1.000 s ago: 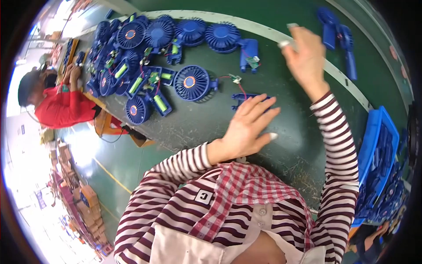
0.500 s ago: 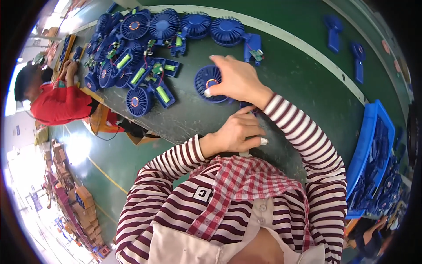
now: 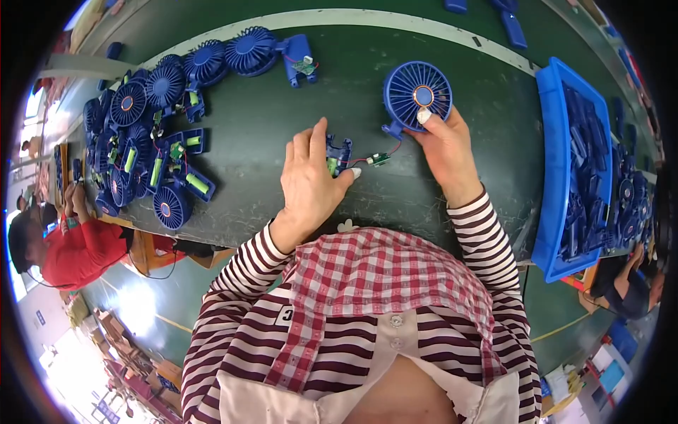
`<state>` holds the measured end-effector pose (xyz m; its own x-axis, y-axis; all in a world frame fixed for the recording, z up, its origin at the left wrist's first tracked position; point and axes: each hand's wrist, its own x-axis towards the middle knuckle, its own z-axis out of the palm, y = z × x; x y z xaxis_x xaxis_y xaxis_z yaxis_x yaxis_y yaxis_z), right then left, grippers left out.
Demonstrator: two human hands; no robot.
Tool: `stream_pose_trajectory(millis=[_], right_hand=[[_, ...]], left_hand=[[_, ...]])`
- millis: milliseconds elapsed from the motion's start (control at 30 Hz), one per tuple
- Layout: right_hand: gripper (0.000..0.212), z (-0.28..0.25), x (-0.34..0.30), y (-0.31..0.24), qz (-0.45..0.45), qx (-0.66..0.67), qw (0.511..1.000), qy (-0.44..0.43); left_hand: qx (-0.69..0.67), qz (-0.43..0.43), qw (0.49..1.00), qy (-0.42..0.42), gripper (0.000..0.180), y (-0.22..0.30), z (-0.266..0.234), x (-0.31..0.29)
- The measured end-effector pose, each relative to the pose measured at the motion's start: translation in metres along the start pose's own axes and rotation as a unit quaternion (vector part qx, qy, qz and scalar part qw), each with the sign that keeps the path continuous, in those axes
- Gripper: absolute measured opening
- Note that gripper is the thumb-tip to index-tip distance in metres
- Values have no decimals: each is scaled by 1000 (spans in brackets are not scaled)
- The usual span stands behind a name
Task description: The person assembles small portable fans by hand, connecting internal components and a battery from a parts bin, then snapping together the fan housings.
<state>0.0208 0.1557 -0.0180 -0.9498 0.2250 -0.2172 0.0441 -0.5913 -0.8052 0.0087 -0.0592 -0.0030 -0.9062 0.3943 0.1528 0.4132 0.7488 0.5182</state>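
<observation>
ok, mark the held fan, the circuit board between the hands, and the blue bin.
Held fan point(image 3: 423, 95), head view: round hub.
Circuit board point(image 3: 381, 159), head view: green face.
Blue bin point(image 3: 553, 212), head view: left wall.

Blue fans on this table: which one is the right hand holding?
The fan right of the left hand, the right hand gripping its rim; the other fans there lie farther left.
</observation>
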Motion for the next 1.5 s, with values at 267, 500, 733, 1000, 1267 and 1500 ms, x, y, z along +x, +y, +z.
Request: stream_pose_trajectory(millis=[267, 500, 733, 1000, 1267, 1500], right_hand=[[44, 6, -19, -4, 123, 279, 947, -97], [43, -16, -38, -20, 121, 201, 972, -9], [38, -1, -32, -15, 8, -6, 997, 80], [48, -2, -21, -5, -128, -142, 980, 60], [54, 0, -15, -29, -58, -68, 996, -4], [62, -1, 6, -46, -97, -148, 982, -62]], left_hand=[[-211, -103, 968, -89, 82, 13, 17, 11], [-681, -344, 577, -291, 47, 25, 20, 26], [-629, -321, 647, -287, 24, 52, 22, 33], [-523, -181, 805, -212, 25, 59, 32, 30], [-482, -112, 855, -156, 29, 59, 35, 40], [-514, -116, 837, -145, 25, 54, 37, 59]])
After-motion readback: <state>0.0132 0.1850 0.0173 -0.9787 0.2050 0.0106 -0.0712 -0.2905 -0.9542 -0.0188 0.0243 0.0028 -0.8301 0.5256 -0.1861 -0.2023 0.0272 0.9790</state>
